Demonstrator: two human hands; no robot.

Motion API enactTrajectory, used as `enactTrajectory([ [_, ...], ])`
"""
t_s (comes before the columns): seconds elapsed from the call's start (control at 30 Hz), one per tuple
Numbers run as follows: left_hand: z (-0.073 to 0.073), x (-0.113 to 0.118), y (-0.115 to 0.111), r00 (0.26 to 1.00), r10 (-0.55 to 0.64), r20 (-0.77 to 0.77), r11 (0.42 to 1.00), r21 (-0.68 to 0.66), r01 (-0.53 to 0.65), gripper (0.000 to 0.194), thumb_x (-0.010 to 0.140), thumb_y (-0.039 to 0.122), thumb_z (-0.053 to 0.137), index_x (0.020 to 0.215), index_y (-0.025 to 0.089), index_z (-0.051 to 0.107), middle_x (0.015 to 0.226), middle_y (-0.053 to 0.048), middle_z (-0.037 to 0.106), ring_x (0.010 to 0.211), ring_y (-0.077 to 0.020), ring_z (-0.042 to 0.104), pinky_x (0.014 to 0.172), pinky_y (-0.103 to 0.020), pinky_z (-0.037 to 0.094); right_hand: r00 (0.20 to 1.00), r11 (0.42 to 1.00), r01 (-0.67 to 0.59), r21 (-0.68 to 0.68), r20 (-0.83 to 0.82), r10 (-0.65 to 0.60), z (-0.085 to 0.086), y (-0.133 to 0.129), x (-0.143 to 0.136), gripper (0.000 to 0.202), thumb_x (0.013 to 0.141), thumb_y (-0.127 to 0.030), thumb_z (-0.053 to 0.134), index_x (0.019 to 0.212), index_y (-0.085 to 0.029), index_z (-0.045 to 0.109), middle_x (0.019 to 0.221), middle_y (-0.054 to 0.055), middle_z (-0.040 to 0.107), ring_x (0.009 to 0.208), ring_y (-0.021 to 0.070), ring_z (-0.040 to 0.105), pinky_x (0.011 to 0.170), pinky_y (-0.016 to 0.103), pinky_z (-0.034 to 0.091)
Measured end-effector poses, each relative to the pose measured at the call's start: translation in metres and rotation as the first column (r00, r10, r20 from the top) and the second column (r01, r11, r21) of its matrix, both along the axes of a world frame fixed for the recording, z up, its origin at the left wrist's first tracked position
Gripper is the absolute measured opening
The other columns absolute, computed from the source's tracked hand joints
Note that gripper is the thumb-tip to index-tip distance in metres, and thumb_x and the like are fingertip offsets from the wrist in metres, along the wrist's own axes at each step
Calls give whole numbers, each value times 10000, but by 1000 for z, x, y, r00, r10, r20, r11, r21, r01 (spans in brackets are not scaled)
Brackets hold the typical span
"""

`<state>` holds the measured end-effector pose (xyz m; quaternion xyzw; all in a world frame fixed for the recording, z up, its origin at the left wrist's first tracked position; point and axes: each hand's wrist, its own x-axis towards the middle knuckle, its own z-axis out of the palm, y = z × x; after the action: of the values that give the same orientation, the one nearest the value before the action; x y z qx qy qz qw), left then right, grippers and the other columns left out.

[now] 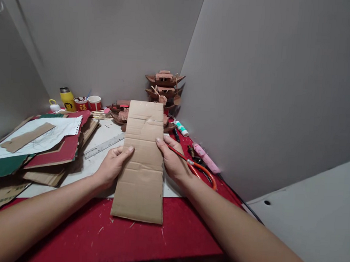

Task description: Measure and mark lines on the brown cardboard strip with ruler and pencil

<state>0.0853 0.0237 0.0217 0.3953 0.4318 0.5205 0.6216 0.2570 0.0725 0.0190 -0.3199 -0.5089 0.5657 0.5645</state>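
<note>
A long creased strip of brown cardboard [143, 156] is held up in front of me, its lower end nearest my body. My left hand [114, 162] is closed on its left edge, thumb on the front face and the other fingers behind. On the right edge, my right hand [173, 157] grips in the same way, thumb in front. An orange-handled tool [210, 177] shows at the right hand; part of it is hidden, and I cannot tell whether the hand holds it. Beneath the strip lie a white sheet [103, 134] and a clear ruler [103, 146].
Stacked cardboard and paper [53, 150] cover the left side. At the back stand a yellow bottle [67, 99], paper cups [94, 103] and brown model boats [165, 80]. A pink stick-like object [206, 158] and a white-green tube [181, 128] lie by the right wall [270, 93].
</note>
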Motion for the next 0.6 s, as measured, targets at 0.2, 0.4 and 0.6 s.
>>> enactTrajectory([
  [0.2, -1, -1, 4, 1000, 8, 27, 997, 75, -10, 397, 773, 462, 712, 1009, 144, 718, 903, -68, 768, 755, -222, 702, 720, -312, 526, 996, 996, 82, 28, 40, -83, -4, 6, 1, 348, 775, -569, 654, 876, -247, 741, 861, 13, 756, 824, 233, 674, 748, 344, 517],
  [0.4, 0, -2, 1, 999, 40, 21, 995, 86, -42, 415, 799, 484, 678, 1070, 172, 720, 963, -57, 768, 848, -265, 707, 787, -360, 530, 1000, 999, 24, 48, -3, -24, -4, 7, 0, 383, 827, -588, 598, 955, -257, 741, 932, 15, 759, 850, 228, 673, 789, 349, 506],
  [0.6, -6, -6, 2, 972, 200, -119, 967, 184, -177, 386, 849, 503, 612, 1066, 205, 727, 1184, -35, 704, 1118, -260, 625, 942, -328, 479, 999, 998, 19, 53, 40, -21, -2, 5, 0, 382, 802, -587, 631, 907, -238, 748, 915, 26, 762, 854, 235, 671, 756, 330, 504],
])
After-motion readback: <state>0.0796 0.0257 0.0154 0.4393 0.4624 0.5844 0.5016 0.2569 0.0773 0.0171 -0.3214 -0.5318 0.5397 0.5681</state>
